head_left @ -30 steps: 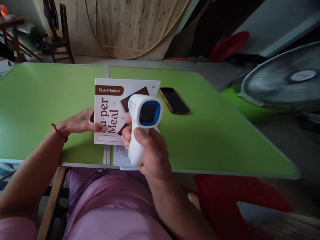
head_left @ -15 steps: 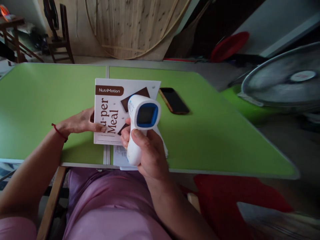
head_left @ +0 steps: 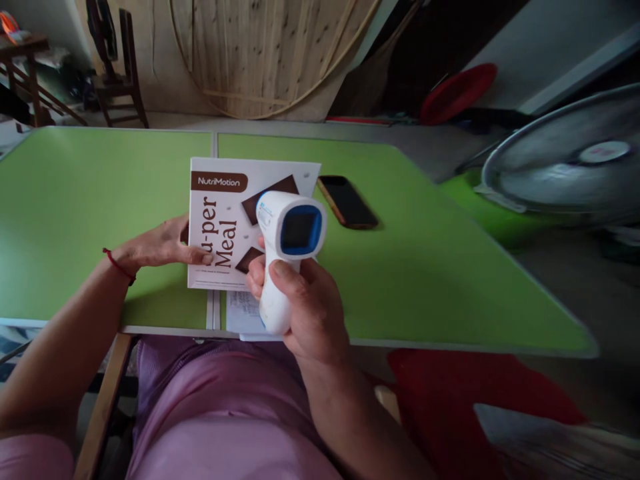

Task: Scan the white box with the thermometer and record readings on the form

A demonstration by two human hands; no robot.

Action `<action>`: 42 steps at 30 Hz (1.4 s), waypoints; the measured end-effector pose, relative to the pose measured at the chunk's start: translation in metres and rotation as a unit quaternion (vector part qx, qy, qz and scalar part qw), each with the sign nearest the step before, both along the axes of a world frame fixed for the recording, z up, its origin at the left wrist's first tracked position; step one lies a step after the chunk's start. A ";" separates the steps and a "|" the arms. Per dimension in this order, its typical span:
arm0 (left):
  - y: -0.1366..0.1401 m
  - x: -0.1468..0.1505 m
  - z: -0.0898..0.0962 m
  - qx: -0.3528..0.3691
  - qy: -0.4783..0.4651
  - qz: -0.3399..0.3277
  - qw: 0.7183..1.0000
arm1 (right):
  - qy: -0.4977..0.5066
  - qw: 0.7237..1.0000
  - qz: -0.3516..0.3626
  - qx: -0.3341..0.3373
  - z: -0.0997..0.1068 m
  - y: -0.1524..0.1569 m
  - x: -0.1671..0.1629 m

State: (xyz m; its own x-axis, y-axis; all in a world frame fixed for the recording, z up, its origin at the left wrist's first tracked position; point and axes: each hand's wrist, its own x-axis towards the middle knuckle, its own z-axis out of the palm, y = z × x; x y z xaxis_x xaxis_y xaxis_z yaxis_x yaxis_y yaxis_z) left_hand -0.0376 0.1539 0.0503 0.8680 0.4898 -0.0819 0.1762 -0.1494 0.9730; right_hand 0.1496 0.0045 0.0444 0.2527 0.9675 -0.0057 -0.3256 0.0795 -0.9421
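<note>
My left hand (head_left: pixel 173 245) grips the left side of a white and brown NutriMotion box (head_left: pixel 225 223), its thumb lying on the printed front and its fingers behind. In front of the box, my right hand (head_left: pixel 313 303) is wrapped round the handle of a white infrared thermometer (head_left: pixel 273 280). The thermometer's blue-framed screen is dark and faces me, and its body covers part of the box's right side. Written paper sheets (head_left: pixel 245 313) lie on the table below the box, partly hidden by the box and my right hand.
A phone (head_left: pixel 349 201) with a dark screen lies on the green table (head_left: pixel 425 280), right of the box. A seam crosses the table under the box. Beyond the right edge stand a large round metal lid (head_left: pixel 560 150) and a green tub (head_left: pixel 510 220). A wooden chair (head_left: pixel 117 87) is at the back left.
My right hand and the thermometer have shifted slightly to the right. The box and my left hand have stayed in place.
</note>
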 end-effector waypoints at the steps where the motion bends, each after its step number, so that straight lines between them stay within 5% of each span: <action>1: 0.000 0.000 0.000 0.002 0.005 -0.001 1.000 | -0.007 1.000 -0.015 -0.001 0.001 0.000 0.002; 7: 0.002 -0.002 0.000 0.021 0.018 -0.002 1.000 | -0.050 0.978 -0.200 0.011 0.003 0.007 0.040; 10: 0.004 -0.004 -0.003 0.026 0.021 -0.010 0.999 | -0.112 0.961 -0.248 -0.059 -0.008 0.010 0.074; 16: 0.007 -0.009 -0.013 0.026 0.009 0.015 1.000 | -0.493 0.827 -0.183 -0.201 -0.048 0.015 0.109; 25: 0.014 0.001 -0.029 0.093 -0.064 0.157 0.981 | -0.673 0.696 -0.160 -0.192 -0.075 0.015 0.100; 28: 0.018 0.005 -0.039 0.139 -0.040 0.203 0.968 | -0.665 0.705 -0.231 -0.087 -0.073 0.013 0.098; 31: 0.021 0.005 -0.042 0.158 -0.010 0.218 0.963 | -0.605 0.766 -0.218 -0.013 -0.068 0.009 0.088; 34: 0.022 0.004 -0.042 0.159 0.006 0.209 0.965 | -0.581 0.805 -0.112 -0.038 -0.065 0.005 0.072; 39: 0.027 0.001 -0.048 0.241 0.059 0.186 0.951 | -0.626 0.773 -0.085 -0.058 -0.063 0.004 0.057; 42: 0.032 -0.002 -0.055 0.290 0.155 0.172 0.928 | -0.576 0.814 -0.068 -0.028 -0.055 -0.002 0.061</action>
